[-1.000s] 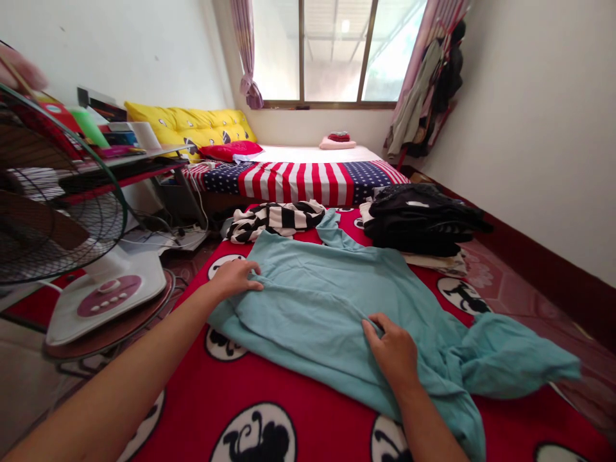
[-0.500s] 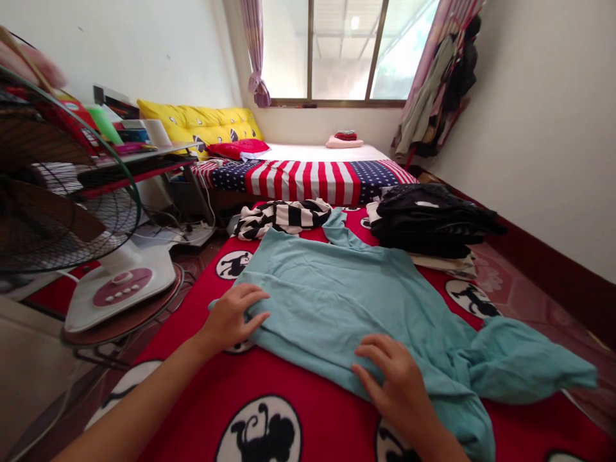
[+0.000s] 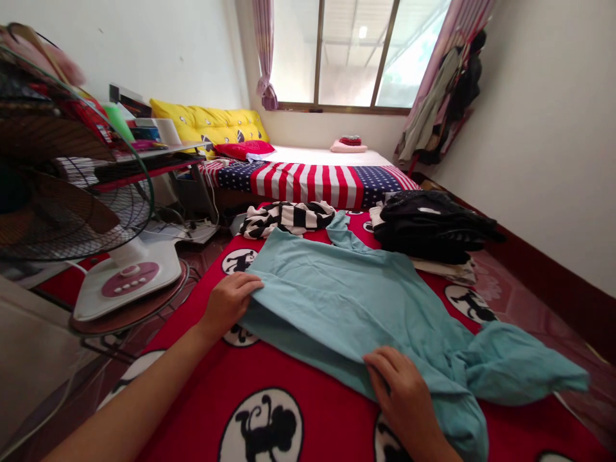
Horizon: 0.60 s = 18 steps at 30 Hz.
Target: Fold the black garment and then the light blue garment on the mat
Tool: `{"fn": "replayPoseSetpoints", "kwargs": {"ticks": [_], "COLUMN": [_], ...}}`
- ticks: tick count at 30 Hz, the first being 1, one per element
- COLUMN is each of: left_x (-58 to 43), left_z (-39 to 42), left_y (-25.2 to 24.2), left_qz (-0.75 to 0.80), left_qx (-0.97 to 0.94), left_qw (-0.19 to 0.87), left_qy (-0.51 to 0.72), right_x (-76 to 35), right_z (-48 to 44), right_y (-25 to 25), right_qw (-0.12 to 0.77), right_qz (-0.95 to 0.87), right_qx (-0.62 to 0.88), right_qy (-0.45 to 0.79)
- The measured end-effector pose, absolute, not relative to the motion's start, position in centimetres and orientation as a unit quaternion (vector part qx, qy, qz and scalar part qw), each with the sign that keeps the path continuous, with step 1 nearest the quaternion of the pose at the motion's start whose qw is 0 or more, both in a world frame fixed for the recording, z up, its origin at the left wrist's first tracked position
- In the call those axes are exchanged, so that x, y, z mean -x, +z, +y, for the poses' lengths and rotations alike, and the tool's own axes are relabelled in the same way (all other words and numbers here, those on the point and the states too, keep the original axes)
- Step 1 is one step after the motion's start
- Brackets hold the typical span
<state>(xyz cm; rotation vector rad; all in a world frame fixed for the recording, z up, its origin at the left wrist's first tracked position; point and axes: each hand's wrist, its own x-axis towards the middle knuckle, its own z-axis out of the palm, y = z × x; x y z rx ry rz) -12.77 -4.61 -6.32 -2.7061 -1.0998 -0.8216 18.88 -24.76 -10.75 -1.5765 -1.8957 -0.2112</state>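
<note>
A light teal long-sleeved shirt (image 3: 346, 282) lies spread on a red blanket (image 3: 192, 404) printed with black monkey figures in white circles. My left hand (image 3: 231, 296) pinches the shirt's upper layer at its left corner. With fingers closed on the near edge of that same layer, my right hand (image 3: 402, 391) grips farther right. Between my hands the upper layer is lifted a little, and the lower layer shows beneath it. One sleeve lies bunched at the right; part of the other stretches away at the far side.
Beyond the shirt lie a black-and-white checked garment (image 3: 289, 218) and a stack of dark folded clothes (image 3: 428, 224). A fan (image 3: 129, 276) stands on a round stool at the left. A bed with a striped and starred cover (image 3: 308, 183) is under the window.
Both hands have closed on the shirt's upper layer, where their fingers were apart before. The near edge of that layer has risen off the lower one. The view has shifted slightly.
</note>
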Motion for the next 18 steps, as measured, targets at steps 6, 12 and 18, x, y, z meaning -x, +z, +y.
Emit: {"fn": "replayPoseSetpoints", "kwargs": {"ticks": [6, 12, 18], "left_x": [14.6, 10.4, -0.5], "left_z": [-4.5, -7.3, -11.1], "left_y": [-5.3, -4.2, -8.9], "left_qz": [-0.332, -0.341, -0.317], "left_qx": [0.933, 0.925, 0.904], "left_qw": [0.008, -0.091, -0.173], "left_qy": [-0.138, -0.141, -0.229], "right_x": [-18.7, -17.1, -12.6], "right_z": [-25.7, -24.8, -20.3], "right_y": [-10.5, -8.3, -7.3], "right_qw": [0.312, 0.363, 0.386], "right_qz": [-0.728, -0.703, -0.696], "right_qx": [0.609, 0.609, 0.604], "right_qy": [-0.04, 0.048, 0.046]}}
